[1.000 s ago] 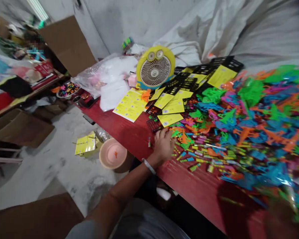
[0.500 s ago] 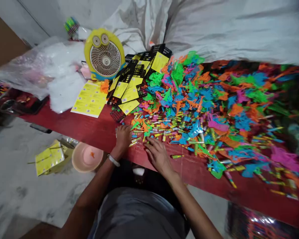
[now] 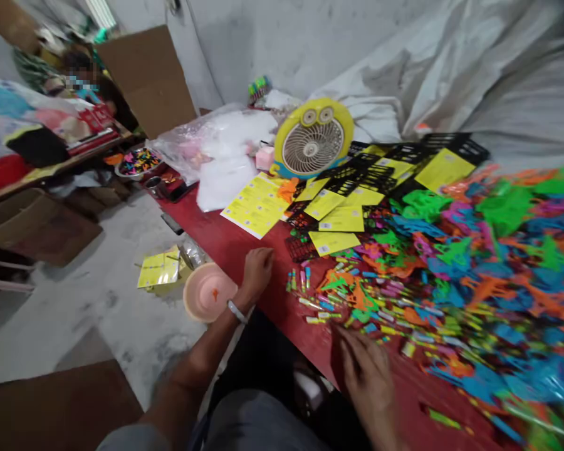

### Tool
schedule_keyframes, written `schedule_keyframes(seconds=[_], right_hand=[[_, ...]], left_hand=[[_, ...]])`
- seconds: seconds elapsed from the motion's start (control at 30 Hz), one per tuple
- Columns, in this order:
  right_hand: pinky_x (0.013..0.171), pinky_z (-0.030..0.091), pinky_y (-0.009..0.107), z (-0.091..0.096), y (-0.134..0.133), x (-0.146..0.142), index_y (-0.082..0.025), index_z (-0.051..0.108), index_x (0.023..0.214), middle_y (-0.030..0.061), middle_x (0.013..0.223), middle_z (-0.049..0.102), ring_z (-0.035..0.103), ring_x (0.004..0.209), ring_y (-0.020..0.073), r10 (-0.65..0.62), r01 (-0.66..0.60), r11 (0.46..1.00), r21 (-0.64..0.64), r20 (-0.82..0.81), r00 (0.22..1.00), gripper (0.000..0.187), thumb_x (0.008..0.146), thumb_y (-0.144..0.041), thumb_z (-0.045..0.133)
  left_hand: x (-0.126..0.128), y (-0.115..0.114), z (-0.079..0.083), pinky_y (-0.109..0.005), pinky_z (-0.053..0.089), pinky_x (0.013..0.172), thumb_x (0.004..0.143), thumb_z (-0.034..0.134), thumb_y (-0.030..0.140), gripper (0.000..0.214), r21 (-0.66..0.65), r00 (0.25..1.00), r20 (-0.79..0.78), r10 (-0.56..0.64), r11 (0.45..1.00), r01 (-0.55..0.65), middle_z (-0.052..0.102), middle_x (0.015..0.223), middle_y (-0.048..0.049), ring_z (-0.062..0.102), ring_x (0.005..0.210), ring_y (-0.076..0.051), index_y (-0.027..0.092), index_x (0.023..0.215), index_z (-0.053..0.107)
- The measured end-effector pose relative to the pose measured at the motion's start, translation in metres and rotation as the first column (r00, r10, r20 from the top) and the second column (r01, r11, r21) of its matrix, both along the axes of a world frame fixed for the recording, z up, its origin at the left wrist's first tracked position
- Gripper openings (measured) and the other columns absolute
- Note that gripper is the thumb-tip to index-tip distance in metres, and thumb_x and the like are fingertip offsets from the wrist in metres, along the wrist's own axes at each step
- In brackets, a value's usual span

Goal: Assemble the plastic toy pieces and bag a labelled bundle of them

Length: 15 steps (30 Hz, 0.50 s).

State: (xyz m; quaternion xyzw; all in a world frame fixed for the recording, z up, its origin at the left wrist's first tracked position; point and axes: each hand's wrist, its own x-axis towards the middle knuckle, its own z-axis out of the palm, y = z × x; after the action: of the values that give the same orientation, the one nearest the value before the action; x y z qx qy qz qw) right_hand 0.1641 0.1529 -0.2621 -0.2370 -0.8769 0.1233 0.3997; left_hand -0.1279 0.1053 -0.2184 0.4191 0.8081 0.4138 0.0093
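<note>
Reference is the fan at the back of the red table. Black racks topped with yellow cards crowd its front and right side, between it and the small tubes. Heap of coloured plastic toys farther right of the fan. Left of it: white sheets and a clear bag. Basin on the floor, front-left of the fan, orange bit inside. Co-worker far left behind.

Labels: yellow sheet just front-left of the fan carries repeated print blocks; cards have small printed patches. Too small to read.

Tubes lie loose straight in front of the fan, beyond the racks. Left hand: fingers curled, left of the tubes; grip contents can't tell. Right hand: fingers extended, loose, tips just beside the nearest tubes; contact unclear.
</note>
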Motion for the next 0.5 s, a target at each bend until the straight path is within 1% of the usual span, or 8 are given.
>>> schedule_keyframes(seconds=[0.07,0.13,0.17,0.23,0.33,0.4,0.43,0.5], right_hand=[[0.089,0.05,0.044,0.007,0.004,-0.015,-0.023,0.06,0.137,0.0126,0.116,0.065,0.061,0.103,0.0275,-0.091,0.091,0.996,0.004,0.043,0.995,0.037,0.102,-0.029,0.049],[0.094,0.049,0.051,0.01,0.011,-0.026,-0.021,0.06,0.138,0.0161,0.127,0.062,0.057,0.114,0.0321,-0.179,0.18,0.984,0.004,0.141,0.974,0.04,0.101,-0.034,0.051],[0.095,0.049,0.053,0.01,0.013,-0.029,-0.02,0.06,0.138,0.017,0.131,0.061,0.055,0.117,0.0331,-0.199,0.204,0.979,-0.006,0.191,0.961,0.04,0.101,-0.033,0.051],[0.099,0.047,0.054,0.008,0.016,-0.029,-0.021,0.061,0.138,0.0158,0.134,0.062,0.052,0.121,0.0333,-0.185,0.202,0.979,-0.038,0.259,0.948,0.04,0.1,-0.028,0.05],[0.101,0.047,0.051,0.009,0.015,-0.02,-0.024,0.063,0.136,0.0107,0.127,0.068,0.054,0.12,0.0299,-0.104,0.132,0.986,-0.102,0.242,0.965,0.038,0.1,-0.023,0.049],[0.099,0.049,0.047,0.014,0.018,-0.014,-0.025,0.065,0.133,0.0095,0.121,0.071,0.058,0.115,0.027,-0.091,0.119,0.983,-0.143,0.185,0.979,0.036,0.102,-0.022,0.046],[0.098,0.05,0.045,0.017,0.022,-0.014,-0.025,0.065,0.131,0.0101,0.12,0.071,0.059,0.112,0.0263,-0.117,0.143,0.977,-0.158,0.167,0.979,0.036,0.102,-0.022,0.043],[0.096,0.05,0.046,0.025,0.033,-0.017,-0.021,0.065,0.132,0.0138,0.121,0.068,0.059,0.11,0.0282,-0.224,0.258,0.951,-0.169,0.193,0.955,0.036,0.102,-0.026,0.045]], left_hand=[[0.004,-0.001,-0.005,-0.043,0.051,0.095,0.094,0.057,0.015,0.025,-0.025,0.998,0.015,-0.065,0.998,0.065,0.076,0.112,-0.0129,0.068,0.103,-0.025,0.016,0.113,0.074],[0.022,0.0,-0.014,-0.044,0.049,0.101,0.093,0.062,0.021,0.03,-0.03,0.982,0.002,-0.187,0.982,0.187,0.073,0.123,-0.0139,0.065,0.113,-0.027,0.017,0.122,0.07],[0.033,0.001,-0.019,-0.045,0.047,0.105,0.092,0.065,0.023,0.036,-0.033,0.968,-0.008,-0.251,0.967,0.251,0.07,0.129,-0.0141,0.062,0.119,-0.028,0.017,0.127,0.068],[0.058,-0.001,-0.03,-0.046,0.043,0.11,0.088,0.071,0.029,0.047,-0.051,0.938,-0.024,-0.346,0.937,0.344,0.064,0.14,-0.0139,0.055,0.13,-0.029,0.019,0.133,0.064],[0.088,-0.007,-0.042,-0.049,0.04,0.112,0.09,0.069,0.032,0.046,-0.092,0.93,-0.047,-0.366,0.928,0.361,0.057,0.148,-0.0138,0.049,0.137,-0.031,0.021,0.134,0.063],[0.097,-0.009,-0.043,-0.05,0.04,0.112,0.092,0.066,0.031,0.04,-0.098,0.939,-0.063,-0.338,0.939,0.331,0.058,0.147,-0.0135,0.048,0.137,-0.031,0.021,0.13,0.066],[0.099,-0.008,-0.042,-0.05,0.039,0.111,0.093,0.065,0.031,0.036,-0.097,0.944,-0.069,-0.323,0.944,0.316,0.06,0.146,-0.0129,0.049,0.136,-0.031,0.021,0.128,0.067],[0.099,-0.002,-0.034,-0.051,0.039,0.111,0.094,0.063,0.03,0.032,-0.093,0.95,-0.075,-0.302,0.951,0.295,0.063,0.142,-0.0118,0.05,0.133,-0.031,0.022,0.124,0.069]])
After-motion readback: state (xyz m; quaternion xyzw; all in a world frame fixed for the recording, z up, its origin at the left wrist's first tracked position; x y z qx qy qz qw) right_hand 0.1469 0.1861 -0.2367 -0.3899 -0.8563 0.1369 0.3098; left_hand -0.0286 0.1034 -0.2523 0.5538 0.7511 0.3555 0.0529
